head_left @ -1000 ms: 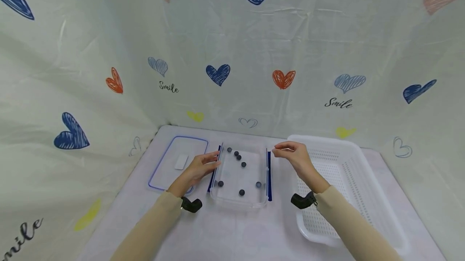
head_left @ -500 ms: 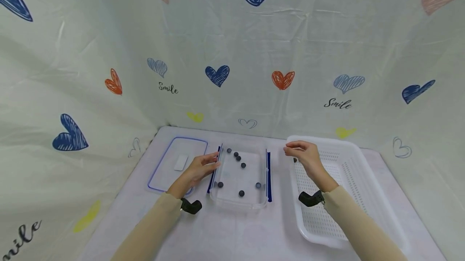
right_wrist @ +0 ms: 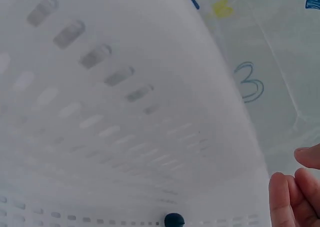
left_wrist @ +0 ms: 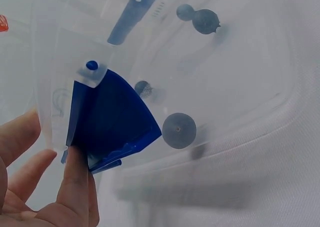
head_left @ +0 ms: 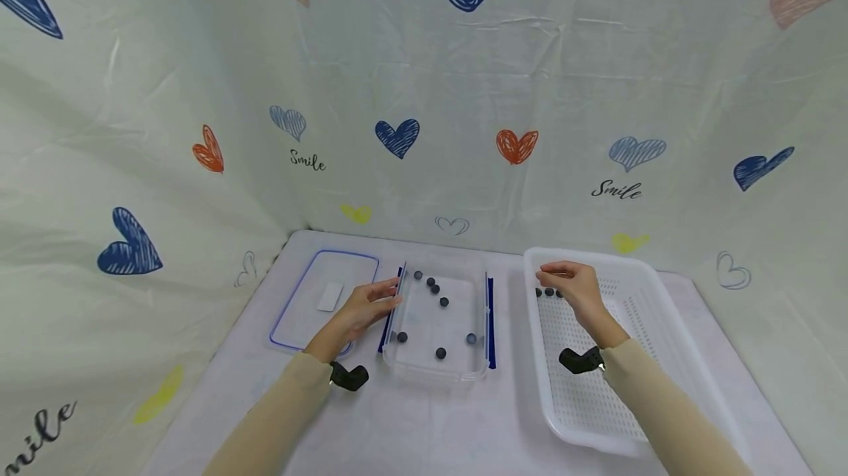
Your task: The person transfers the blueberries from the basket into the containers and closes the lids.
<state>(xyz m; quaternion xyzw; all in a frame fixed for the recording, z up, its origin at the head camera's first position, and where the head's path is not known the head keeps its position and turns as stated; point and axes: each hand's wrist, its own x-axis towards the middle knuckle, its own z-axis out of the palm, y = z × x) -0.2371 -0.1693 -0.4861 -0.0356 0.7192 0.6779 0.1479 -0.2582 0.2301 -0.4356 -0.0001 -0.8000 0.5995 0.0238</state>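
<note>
Head view: your left hand (head_left: 364,308), loosely extended, touches a smooth clear box (head_left: 430,325), dark balls (head_left: 444,302) rightward; beneath your right hand (head_left: 576,288), fingertips (right_wrist: 279,184) narrowly parted, a slotted basket (head_left: 583,402) holds more. Only left wrist shows one ball's jagged crown (left_wrist: 217,26).

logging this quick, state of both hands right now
Left hand: open, touching the clear box.
Right hand: over the white basket; cannot tell if it holds anything.
</note>
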